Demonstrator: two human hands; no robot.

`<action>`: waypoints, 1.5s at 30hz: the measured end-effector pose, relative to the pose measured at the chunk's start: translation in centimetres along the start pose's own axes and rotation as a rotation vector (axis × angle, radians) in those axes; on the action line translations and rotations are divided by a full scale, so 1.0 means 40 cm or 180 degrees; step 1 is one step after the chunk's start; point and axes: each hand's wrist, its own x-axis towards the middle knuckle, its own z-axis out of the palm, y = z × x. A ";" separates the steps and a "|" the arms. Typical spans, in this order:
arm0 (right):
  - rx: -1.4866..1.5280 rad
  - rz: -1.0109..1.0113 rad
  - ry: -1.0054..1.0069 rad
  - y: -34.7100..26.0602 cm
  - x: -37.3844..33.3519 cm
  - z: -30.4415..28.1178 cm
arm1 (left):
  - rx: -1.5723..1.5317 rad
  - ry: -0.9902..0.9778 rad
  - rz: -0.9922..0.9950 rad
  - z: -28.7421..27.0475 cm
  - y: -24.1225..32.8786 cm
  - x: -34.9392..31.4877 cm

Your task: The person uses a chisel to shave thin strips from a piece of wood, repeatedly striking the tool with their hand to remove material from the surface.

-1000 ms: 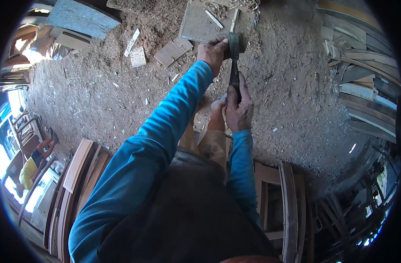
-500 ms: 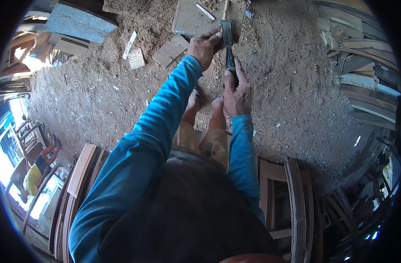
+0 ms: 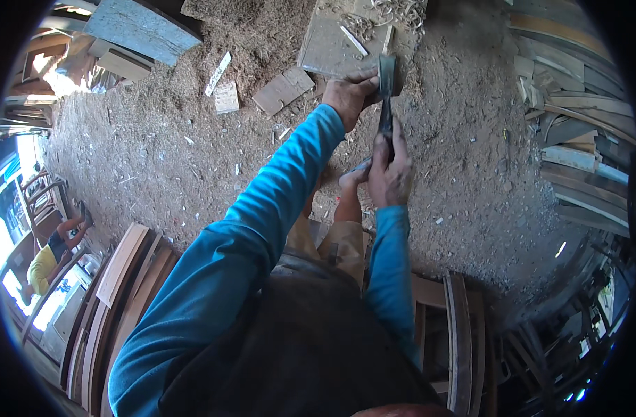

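Sleeves of blue reach up from below, and past them the right hand (image 3: pixel 391 174) is closed round the lower end of a dark tool (image 3: pixel 386 104), its tip hidden under the fingers. The left hand (image 3: pixel 349 97) grips the tool's head, where a second ago it held it higher and tilted; now the tool stands nearly upright over the sawdust floor (image 3: pixel 158 160). Beyond lies a board (image 3: pixel 332 48) with shavings

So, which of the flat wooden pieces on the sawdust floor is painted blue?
The large blue board at the upper left; the small offcuts nearer the hands are bare, pale wood.
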 end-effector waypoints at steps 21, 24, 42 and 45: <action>-0.0419 -0.0150 0.0161 -0.058 0.137 0.004 | 0.0068 0.0162 0.0006 0.021 0.021 -0.024; -0.0254 -0.0235 0.0194 -0.043 0.168 -0.005 | 0.0157 0.0073 0.0004 0.009 0.007 -0.008; 0.0369 0.0145 -0.0163 0.036 -0.051 0.009 | 0.1122 0.0166 0.0797 -0.001 -0.016 -0.002; 0.0368 0.0378 -0.0219 -0.023 0.002 -0.009 | 0.1273 0.0178 0.0694 0.017 0.000 -0.010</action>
